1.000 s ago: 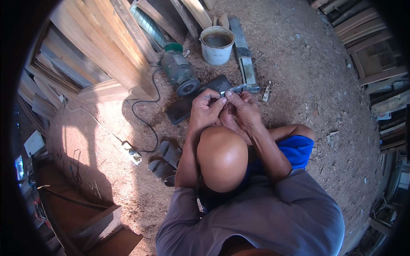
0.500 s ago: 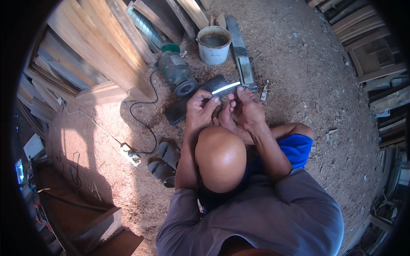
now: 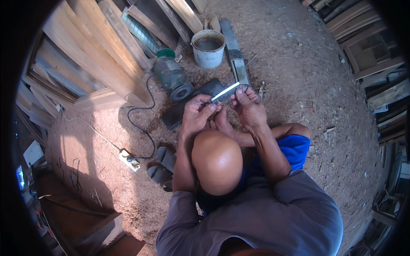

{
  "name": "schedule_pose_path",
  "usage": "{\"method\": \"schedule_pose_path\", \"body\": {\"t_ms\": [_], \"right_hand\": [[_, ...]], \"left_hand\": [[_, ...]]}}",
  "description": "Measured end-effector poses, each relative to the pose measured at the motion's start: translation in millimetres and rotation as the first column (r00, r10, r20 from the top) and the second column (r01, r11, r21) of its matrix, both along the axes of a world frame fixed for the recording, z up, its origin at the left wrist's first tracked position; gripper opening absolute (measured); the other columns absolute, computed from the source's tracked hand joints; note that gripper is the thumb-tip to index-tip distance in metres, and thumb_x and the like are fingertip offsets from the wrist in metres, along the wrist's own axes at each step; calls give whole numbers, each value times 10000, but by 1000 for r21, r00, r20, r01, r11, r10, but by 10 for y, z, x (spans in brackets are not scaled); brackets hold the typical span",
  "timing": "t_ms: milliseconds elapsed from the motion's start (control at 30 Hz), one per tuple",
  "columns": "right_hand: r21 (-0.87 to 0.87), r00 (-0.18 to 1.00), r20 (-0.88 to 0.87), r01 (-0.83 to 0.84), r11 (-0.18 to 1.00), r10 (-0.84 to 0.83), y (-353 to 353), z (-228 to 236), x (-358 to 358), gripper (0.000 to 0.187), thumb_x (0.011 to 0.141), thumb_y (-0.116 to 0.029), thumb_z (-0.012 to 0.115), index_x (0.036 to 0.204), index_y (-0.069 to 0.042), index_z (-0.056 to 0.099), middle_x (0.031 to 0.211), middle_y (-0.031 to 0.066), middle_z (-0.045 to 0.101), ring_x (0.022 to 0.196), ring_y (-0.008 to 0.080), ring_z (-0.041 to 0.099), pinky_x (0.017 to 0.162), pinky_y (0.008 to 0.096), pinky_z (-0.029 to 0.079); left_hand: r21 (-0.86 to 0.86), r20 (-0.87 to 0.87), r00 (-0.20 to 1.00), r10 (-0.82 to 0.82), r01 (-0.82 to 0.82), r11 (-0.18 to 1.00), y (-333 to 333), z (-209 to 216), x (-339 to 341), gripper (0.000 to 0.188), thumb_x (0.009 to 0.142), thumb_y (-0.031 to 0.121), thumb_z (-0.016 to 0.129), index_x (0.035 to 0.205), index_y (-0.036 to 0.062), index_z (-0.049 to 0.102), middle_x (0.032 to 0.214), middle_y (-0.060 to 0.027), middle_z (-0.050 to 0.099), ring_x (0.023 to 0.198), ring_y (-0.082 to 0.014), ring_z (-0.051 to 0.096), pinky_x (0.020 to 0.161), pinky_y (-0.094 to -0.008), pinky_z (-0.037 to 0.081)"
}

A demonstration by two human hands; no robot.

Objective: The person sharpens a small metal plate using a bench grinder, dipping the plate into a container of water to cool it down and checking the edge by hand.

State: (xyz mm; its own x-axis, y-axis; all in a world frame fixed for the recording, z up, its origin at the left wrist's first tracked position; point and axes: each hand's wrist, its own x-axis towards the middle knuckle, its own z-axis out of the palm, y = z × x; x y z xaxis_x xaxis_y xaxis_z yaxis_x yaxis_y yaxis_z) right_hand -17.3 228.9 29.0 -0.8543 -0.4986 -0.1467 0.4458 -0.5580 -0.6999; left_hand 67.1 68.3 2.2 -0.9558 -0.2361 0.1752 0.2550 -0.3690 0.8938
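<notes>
Out in front of my raised knee, a short flat metal blade [image 3: 225,92] with a bright, shining long edge is held between both hands. My left hand [image 3: 197,114] pinches its left end between thumb and fingers. Closed on the other end is my right hand [image 3: 249,106], thumb on top and some fingertips hidden beneath. The blade slants, its right end farther from me. Just past the right hand, a pale sharpening stone [image 3: 240,70] rests on a long board [image 3: 230,36]. Beneath the left hand and blade lies a dark, curved slab [image 3: 171,117] on the ground.
A green bench grinder [image 3: 171,73] stands at far left of my hands, its black cord running to a white socket strip [image 3: 129,159]. Beyond is a white bucket [image 3: 208,57] of murky liquid. Sandals [image 3: 161,170] lie left of my knee. Timber [image 3: 94,47] leans at left; wooden frames [image 3: 371,53] stand right.
The blade has tilted more steeply, its left end coming nearer to me and more of its dark face showing. Both hands keep their hold. The whole view has shifted slightly.
</notes>
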Motion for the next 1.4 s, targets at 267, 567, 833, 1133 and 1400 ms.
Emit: {"method": "schedule_pose_path", "body": {"t_ms": [267,567,833,1133,1400], "right_hand": [[-60,997,58,-50,997,53,2,66,16,88,943,-143,602,961,-60,580,781,15,606,643,82,537,594,218,467],[-55,979,175,-93,994,102,-219,154,51,183,981,-183,534,916,-24,600,696,24,575,537,94,509,472,213,435],[-20,955,271,-121,992,122,-243,-12,26,210,988,-202,518,946,-20,613,719,42,593,528,111,529,433,225,420],[-62,918,368,-135,989,148,-281,-202,0,175,976,-206,544,1057,-63,608,752,36,592,529,117,500,440,256,408],[-48,905,392,-158,986,164,-284,-210,13,156,971,-218,556,1012,-82,620,742,12,586,536,103,495,435,245,406]], "left_hand": [[-95,-60,994,-93,88,992,-10,106,-7,339,874,5,651,1196,-15,550,1058,-111,652,989,-142,612,898,-308,492],[-200,-34,963,-269,257,945,60,292,-291,839,796,277,785,1431,-25,327,1248,-87,544,956,-118,566,834,-277,489],[-70,135,965,-224,235,969,139,261,-226,667,853,241,728,1364,-33,400,1101,-42,549,867,-88,536,736,-243,476],[1,225,955,-193,197,980,137,191,-220,580,868,271,712,1305,-10,454,979,-9,538,742,-56,477,619,-210,430],[44,248,947,-204,200,979,132,199,-195,488,884,251,695,1255,10,488,947,10,533,740,-46,471,617,-201,426]]}}
